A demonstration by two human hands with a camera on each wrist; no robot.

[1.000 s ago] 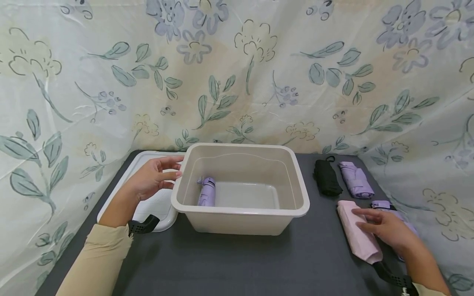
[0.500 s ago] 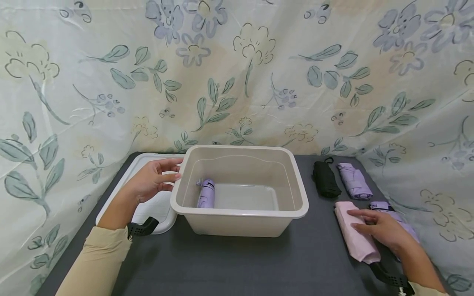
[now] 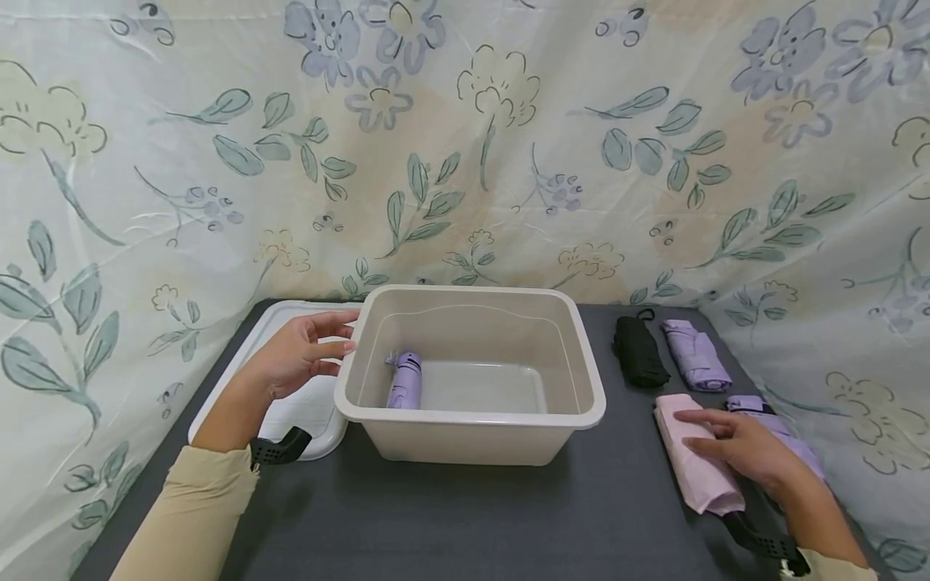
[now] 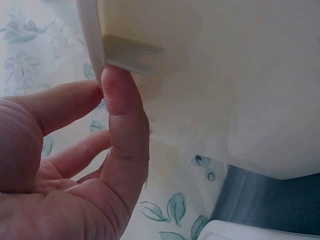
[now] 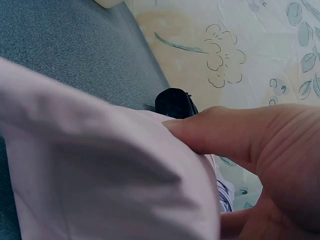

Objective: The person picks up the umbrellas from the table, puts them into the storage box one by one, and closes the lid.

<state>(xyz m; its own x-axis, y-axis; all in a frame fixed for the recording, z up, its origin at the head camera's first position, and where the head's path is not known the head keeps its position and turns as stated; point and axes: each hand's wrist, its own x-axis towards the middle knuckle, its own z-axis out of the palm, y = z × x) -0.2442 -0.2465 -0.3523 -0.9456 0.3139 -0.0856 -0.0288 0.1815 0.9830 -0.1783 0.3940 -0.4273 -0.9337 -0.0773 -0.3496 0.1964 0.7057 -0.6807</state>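
Note:
My left hand (image 3: 305,355) pinches the left rim of a beige plastic bin (image 3: 472,440). In the left wrist view, thumb and finger meet at that rim (image 4: 90,40), close to a small notched tab (image 4: 132,54). Inside the bin, at its left, stands or leans a rolled purple umbrella (image 3: 405,379). On the right, my right hand (image 3: 756,456) grips a pink folded umbrella (image 3: 697,460) lying on the table. The thumb lies over its fabric (image 5: 110,170) in the right wrist view; the other fingers are mostly hidden.
A white lid (image 3: 305,411) lies left of the bin, partly under my left arm. Behind the pink umbrella lie a black folded umbrella (image 3: 639,351) and a purple one (image 3: 696,355). Another purple one (image 3: 777,424) is partly behind my right hand. A floral curtain (image 3: 465,161) encloses the grey table (image 3: 465,516).
My right hand and the pink umbrella have shifted slightly left. The left hand stays on the bin's rim, and the view has tilted a little.

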